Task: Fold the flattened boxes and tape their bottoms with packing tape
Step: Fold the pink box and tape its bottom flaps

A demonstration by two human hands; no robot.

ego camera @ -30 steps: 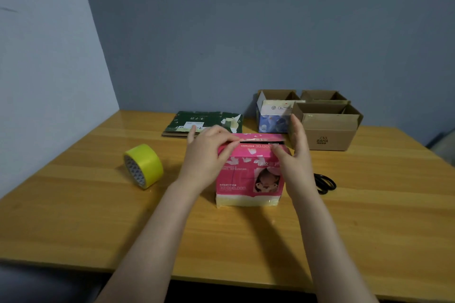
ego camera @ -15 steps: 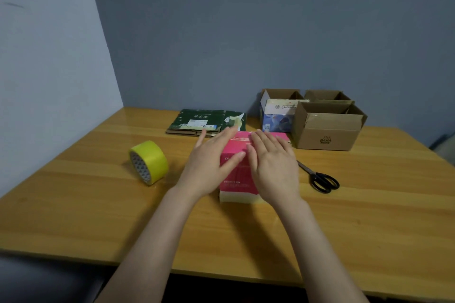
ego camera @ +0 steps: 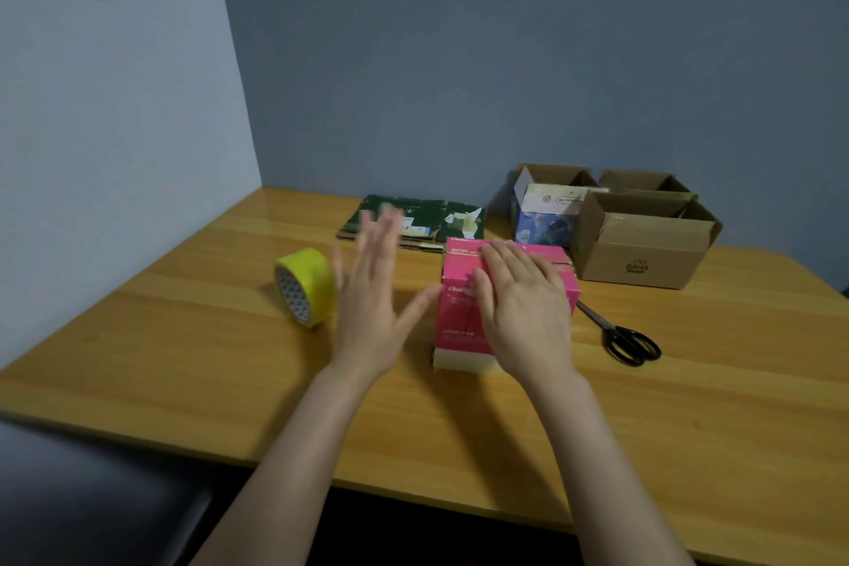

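Wooden counter (ego camera: 689, 450), blue-grey walls. Pink box (ego camera: 459, 322) stands centre, flaps now folded down under the right grip (ego camera: 523, 317): palm flat, fingers straight, pressing, not clasping. Left grip (ego camera: 372, 317) has come off the box; blurred, fingers spread, empty, just beside the yellow tape roll (ego camera: 305, 285). Judgement: bottom ready for taping.

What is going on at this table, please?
A person is putting boxes together. The right hand lies flat on top of the pink box, apparently pressing its flaps down. The left hand, open and blurred, is off the box, near the yellow tape, which nobody holds. Scissors lie to the right. Flattened green boxes and folded brown boxes are at the back.
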